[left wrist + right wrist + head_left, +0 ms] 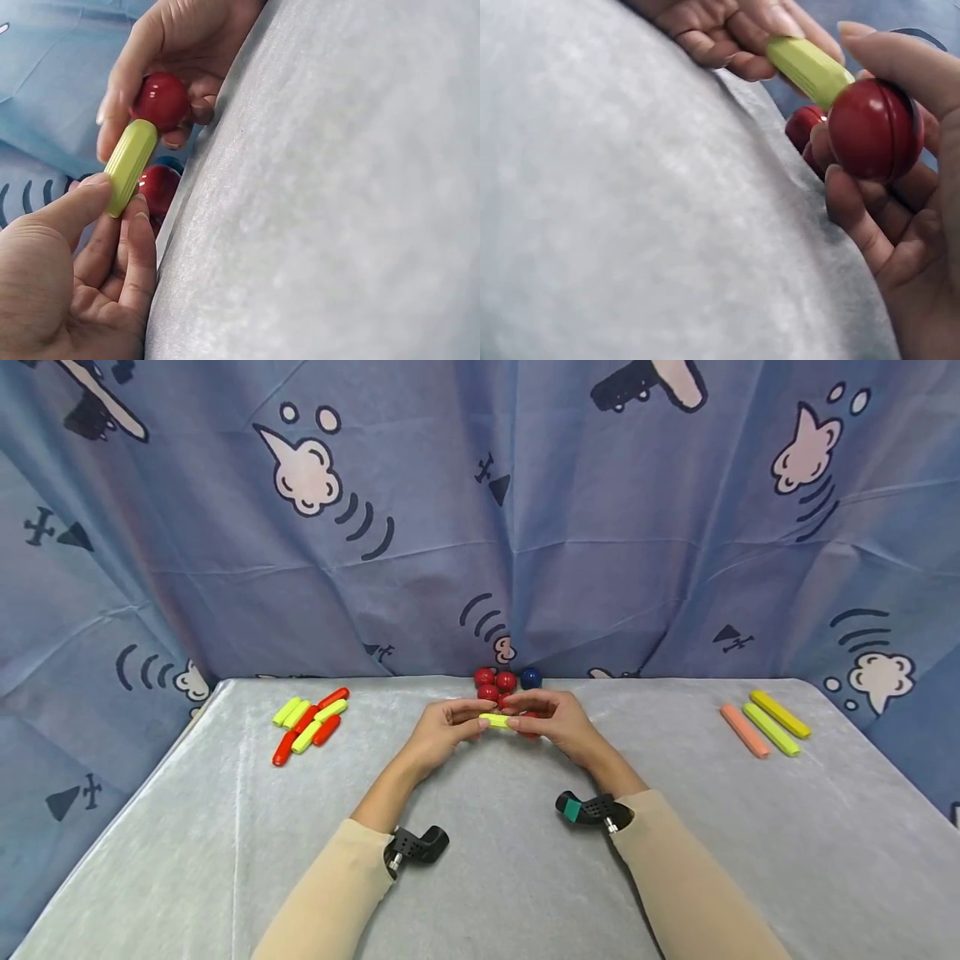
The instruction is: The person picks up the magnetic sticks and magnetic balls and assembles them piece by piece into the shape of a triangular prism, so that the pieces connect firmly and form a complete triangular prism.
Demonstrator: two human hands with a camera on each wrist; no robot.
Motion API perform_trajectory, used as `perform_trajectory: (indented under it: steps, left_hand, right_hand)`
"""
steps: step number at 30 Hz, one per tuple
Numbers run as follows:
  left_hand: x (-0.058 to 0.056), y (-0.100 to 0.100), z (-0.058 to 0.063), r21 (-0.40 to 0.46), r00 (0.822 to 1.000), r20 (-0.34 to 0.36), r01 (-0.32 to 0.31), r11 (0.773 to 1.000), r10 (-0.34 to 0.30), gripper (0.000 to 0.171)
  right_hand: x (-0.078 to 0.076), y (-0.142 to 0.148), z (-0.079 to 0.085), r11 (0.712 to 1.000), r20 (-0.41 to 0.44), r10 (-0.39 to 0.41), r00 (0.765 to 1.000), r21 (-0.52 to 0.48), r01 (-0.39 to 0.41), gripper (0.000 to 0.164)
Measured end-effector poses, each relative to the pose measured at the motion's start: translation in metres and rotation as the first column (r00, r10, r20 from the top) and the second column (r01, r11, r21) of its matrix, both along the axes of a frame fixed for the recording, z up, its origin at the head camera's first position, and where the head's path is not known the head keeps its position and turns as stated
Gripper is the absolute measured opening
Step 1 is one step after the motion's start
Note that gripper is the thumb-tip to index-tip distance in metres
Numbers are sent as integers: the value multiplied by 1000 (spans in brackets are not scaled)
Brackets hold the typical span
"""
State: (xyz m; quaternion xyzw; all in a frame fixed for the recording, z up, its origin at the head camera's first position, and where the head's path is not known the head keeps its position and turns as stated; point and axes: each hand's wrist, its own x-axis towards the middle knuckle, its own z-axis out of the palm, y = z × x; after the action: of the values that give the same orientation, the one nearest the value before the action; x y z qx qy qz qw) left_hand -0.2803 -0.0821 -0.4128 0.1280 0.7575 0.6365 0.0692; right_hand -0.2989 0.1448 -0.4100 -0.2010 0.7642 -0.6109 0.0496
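My left hand (442, 727) pinches a short yellow-green ribbed rod (131, 166) between thumb and fingertips. A glossy red ball (876, 130) with a dark groove round it is held in the fingers of my right hand (558, 722). Rod and ball meet end to end in both wrist views; whether they are joined I cannot tell. Behind the hands, at the far table edge, several more red balls (485, 677) sit in a cluster beside a dark blue ball (531, 677). My hands partly cover this cluster in the head view.
On the left of the grey cloth-covered table (495, 877) lies a group of short red rods (285, 747) and yellow-green rods (306, 737). Three longer rods lie at right: a salmon rod (745, 731), a lime rod (772, 729) and a yellow rod (780, 713). A blue printed curtain (420, 468) hangs behind.
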Motion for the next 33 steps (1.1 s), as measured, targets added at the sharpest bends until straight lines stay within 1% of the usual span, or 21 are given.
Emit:
perform_trajectory:
  steps: [4, 7, 13, 19, 21, 23, 25, 27, 28, 30, 33]
  left_hand:
    - [0, 0, 0, 9, 1000, 5, 7, 1000, -8, 32]
    - [0, 0, 0, 10, 1000, 11, 11, 1000, -11, 33]
    - [0, 2, 0, 59, 999, 40, 3, 998, -5, 33]
    - [-2, 4, -1, 119, 998, 67, -19, 993, 11, 32]
    - [-2, 5, -1, 140, 997, 78, -29, 990, 18, 32]
    - [-3, 6, -1, 155, 996, 84, -39, 987, 27, 31]
    - [-4, 7, 0, 148, 995, 91, -44, 988, 31, 30]
    - [-6, 8, 3, 117, 996, 89, -38, 992, 28, 29]
    - [-7, 9, 5, 90, 997, 77, -34, 995, 27, 29]
    - [-9, 11, 9, 24, 999, 40, -32, 999, 31, 30]
    - [-14, 14, 17, -76, 997, -64, -42, 996, 37, 30]
  right_hand:
    - [2, -2, -1, 997, -46, 13, 999, 81, -9, 31]
    - [3, -4, -1, 995, -57, 17, 998, 104, -11, 28]
    - [3, -4, -2, 997, -25, -2, 1000, 71, 3, 27]
    - [1, 0, -3, 997, -5, -42, 999, 68, 42, 27]
    - [1, 1, -3, 998, 5, -51, 999, 43, 51, 28]
    - [0, 2, -2, 998, 32, -60, 998, -14, 60, 29]
    - [-1, 4, -2, 993, 72, -75, 995, -88, 81, 24]
    - [-2, 5, -2, 978, 124, -88, 988, -177, 110, 17]
    - [-2, 6, -2, 969, 145, -93, 985, -215, 123, 16]
    - [-2, 7, -2, 952, 172, -94, 981, -273, 139, 20]
    - [-3, 8, 0, 936, 188, -74, 979, -325, 133, 25]
